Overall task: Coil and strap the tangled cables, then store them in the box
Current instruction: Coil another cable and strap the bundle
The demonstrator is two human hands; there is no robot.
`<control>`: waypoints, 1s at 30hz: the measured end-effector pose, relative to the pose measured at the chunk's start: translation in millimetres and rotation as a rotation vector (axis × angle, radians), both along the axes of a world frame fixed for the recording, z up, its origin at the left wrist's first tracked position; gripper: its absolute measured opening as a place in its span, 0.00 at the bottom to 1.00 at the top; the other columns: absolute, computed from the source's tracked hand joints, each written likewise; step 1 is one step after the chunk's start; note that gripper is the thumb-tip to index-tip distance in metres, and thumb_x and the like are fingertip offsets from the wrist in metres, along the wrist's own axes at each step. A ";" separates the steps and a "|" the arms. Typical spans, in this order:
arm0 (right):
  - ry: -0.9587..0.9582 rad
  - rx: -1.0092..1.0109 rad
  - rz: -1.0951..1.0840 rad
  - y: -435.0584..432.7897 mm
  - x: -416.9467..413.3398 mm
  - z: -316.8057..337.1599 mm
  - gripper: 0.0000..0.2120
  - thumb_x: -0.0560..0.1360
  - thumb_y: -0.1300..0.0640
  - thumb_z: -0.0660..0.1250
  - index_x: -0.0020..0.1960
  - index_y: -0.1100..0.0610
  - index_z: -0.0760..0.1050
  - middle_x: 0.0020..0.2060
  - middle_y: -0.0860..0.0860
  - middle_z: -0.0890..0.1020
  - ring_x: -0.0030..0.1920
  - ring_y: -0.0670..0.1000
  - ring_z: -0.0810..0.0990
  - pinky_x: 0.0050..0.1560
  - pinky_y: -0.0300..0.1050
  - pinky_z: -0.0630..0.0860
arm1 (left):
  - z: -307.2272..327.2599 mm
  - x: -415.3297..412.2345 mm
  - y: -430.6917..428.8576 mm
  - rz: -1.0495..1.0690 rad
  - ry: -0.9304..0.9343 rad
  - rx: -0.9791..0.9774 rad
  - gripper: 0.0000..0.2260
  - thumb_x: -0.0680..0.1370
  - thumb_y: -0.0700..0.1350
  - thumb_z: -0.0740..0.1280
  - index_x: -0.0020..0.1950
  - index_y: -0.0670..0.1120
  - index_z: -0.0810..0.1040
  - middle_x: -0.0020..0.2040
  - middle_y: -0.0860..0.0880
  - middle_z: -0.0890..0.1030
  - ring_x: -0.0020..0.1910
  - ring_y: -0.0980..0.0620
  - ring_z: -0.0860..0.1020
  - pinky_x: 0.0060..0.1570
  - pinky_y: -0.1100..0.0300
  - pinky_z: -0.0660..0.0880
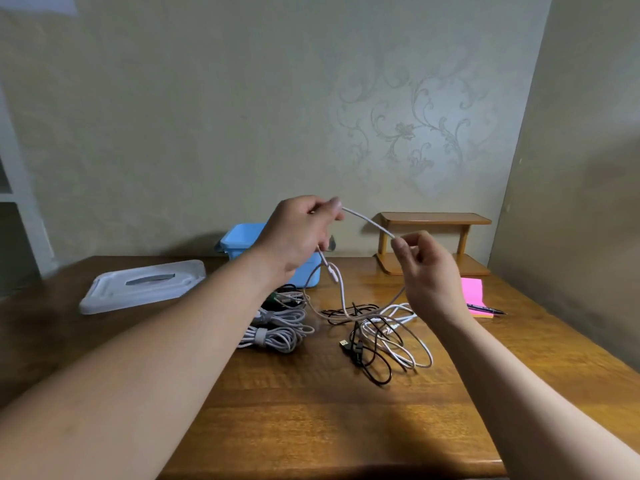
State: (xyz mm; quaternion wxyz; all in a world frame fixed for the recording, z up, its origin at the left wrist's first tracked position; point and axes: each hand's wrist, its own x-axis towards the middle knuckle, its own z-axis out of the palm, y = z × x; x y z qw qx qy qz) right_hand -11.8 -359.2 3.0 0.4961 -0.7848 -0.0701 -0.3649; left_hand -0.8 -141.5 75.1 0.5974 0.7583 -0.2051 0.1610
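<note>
A wooden table [311, 410] stands against a pale wall [207, 116] with a faint floral pattern. At the far left of the table a white lid [142, 285] lies flat, apart from its box. To its right, near the wall, the blue box [239, 239] stands open, and your left forearm covers part of it.

In front of the box lie grey coiled cables [277, 332], each bound with a strap, resting beside one another on the wood.

Your left hand [298, 237] is raised above the table, its thumb and forefinger pinching a pale cable [369, 221]. A short end of this cable hangs below the hand, a connector at its tip. The cable runs in a shallow arc to your right hand [426, 268], which pinches it between thumb and fingertips, the other fingers loosely curled. From there it drops to the table.

Below and between your hands a tangle of black and white cables [381, 337] sprawls loose on the wood, a black plug at its near left edge.

Behind your right hand a small wooden shelf [433, 220] stands against the wall. Right of the hand a pink pad of sticky notes [471, 292] lies on the table, with pens [485, 309] resting across its near edge.
</note>
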 end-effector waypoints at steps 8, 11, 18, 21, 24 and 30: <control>0.026 -0.052 -0.061 15.3 -2.2 -10.5 0.10 0.85 0.47 0.66 0.50 0.51 0.79 0.35 0.45 0.81 0.34 0.44 0.76 0.36 0.43 0.72 | 7.3 3.1 16.1 -0.419 0.412 -0.577 0.10 0.84 0.48 0.68 0.44 0.46 0.79 0.44 0.48 0.83 0.44 0.51 0.81 0.43 0.59 0.80; 0.017 -0.160 -0.040 36.0 -5.6 -9.4 0.09 0.85 0.47 0.66 0.49 0.50 0.77 0.30 0.42 0.78 0.31 0.46 0.72 0.34 0.48 0.69 | 2.7 6.2 5.4 -0.379 0.382 -0.692 0.20 0.85 0.58 0.63 0.37 0.51 0.73 0.56 0.45 0.87 0.60 0.47 0.85 0.68 0.46 0.72; 0.213 -0.197 0.129 57.6 -15.0 -21.0 0.07 0.83 0.49 0.70 0.51 0.51 0.77 0.37 0.48 0.83 0.36 0.49 0.80 0.39 0.49 0.78 | -1.4 8.3 -16.3 -0.260 0.363 -0.934 0.15 0.88 0.57 0.60 0.48 0.49 0.73 0.39 0.45 0.72 0.30 0.49 0.76 0.41 0.48 0.86; 0.303 -0.094 0.289 57.6 -20.5 -26.9 0.13 0.83 0.46 0.69 0.48 0.56 0.79 0.35 0.53 0.85 0.33 0.49 0.83 0.38 0.52 0.81 | 3.8 7.9 -12.6 -0.244 0.354 -0.894 0.14 0.85 0.60 0.65 0.49 0.50 0.70 0.37 0.48 0.69 0.28 0.54 0.66 0.27 0.63 0.68; 0.357 0.085 0.492 58.9 -26.0 -27.1 0.18 0.85 0.45 0.66 0.49 0.60 0.80 0.35 0.54 0.86 0.35 0.53 0.84 0.39 0.50 0.80 | 0.3 7.9 -7.0 -0.253 0.330 -0.774 0.14 0.79 0.55 0.72 0.46 0.49 0.72 0.36 0.50 0.64 0.30 0.56 0.62 0.27 0.64 0.59; 0.503 -0.144 0.875 52.9 -31.5 -22.7 0.04 0.81 0.63 0.72 0.54 0.64 0.82 0.46 0.56 0.87 0.49 0.51 0.86 0.55 0.41 0.80 | 9.2 8.2 31.5 -0.266 0.506 -0.765 0.14 0.89 0.50 0.58 0.53 0.46 0.81 0.38 0.45 0.79 0.24 0.54 0.70 0.21 0.66 0.68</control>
